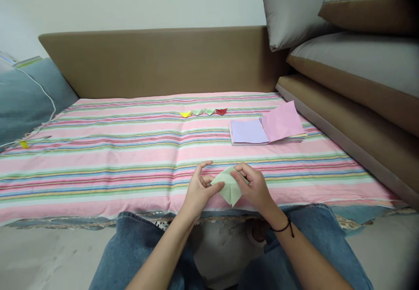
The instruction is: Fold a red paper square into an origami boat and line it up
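Observation:
A pale green folded paper [231, 190] is held up between both hands above the near edge of the striped cloth. It looks like a diamond with its lower corner pointing down and a slit running to that corner. My left hand [203, 189] pinches its left corner between thumb and fingers, with the index finger raised away. My right hand [252, 186] grips the upper right side, thumb on the front face and fingers behind. The back of the paper is hidden.
Small folded paper boats stand in a row farther back: a yellow one [185, 114], two pale green ones [209, 112] and a red one [221, 111]. An open stack of purple paper [249, 131] and pink paper [283, 121] lies at right. Cushions [356, 63] are piled beyond.

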Motion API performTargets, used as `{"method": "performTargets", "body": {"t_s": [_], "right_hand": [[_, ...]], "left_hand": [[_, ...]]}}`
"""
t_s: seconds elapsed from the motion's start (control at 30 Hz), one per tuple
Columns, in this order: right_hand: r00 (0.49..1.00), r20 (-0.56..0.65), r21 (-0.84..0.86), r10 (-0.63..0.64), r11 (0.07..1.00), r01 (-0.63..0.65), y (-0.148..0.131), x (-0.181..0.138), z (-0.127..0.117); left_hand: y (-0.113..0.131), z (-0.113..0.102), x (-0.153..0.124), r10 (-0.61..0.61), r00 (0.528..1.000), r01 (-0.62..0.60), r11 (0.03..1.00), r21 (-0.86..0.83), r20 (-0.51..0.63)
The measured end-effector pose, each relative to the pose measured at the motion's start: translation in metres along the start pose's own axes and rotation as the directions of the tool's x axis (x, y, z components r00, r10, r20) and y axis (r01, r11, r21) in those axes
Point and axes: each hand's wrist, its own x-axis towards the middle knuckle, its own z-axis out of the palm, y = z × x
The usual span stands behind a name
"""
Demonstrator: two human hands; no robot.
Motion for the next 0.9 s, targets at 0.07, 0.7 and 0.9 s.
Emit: {"method": "performTargets", "body": {"t_s": [0.07, 0.7, 0.9], "right_hand": [[1.000, 0.005, 0.002, -0.002, 1.000, 0.002, 0.001, 0.001, -0.002], [0.994, -0.013, 0.136, 0.110, 0.985, -0.107, 0.005, 0.005, -0.009], [0.990, -0.005, 0.184, 0.138, 0.974, -0.135, 0.006, 0.003, -0.007]], "left_hand": [[0.002, -0.002, -0.001, -0.016, 1.000, 0.016, 1.000, 0.008, 0.013], [0.012, -0.020, -0.002, -0.017, 0.978, 0.041, 0.993, -0.113, 0.209], [0.009, -0.019, 0.002, 0.024, 0.992, -0.027, 0.999, 0.021, 0.124]]}}
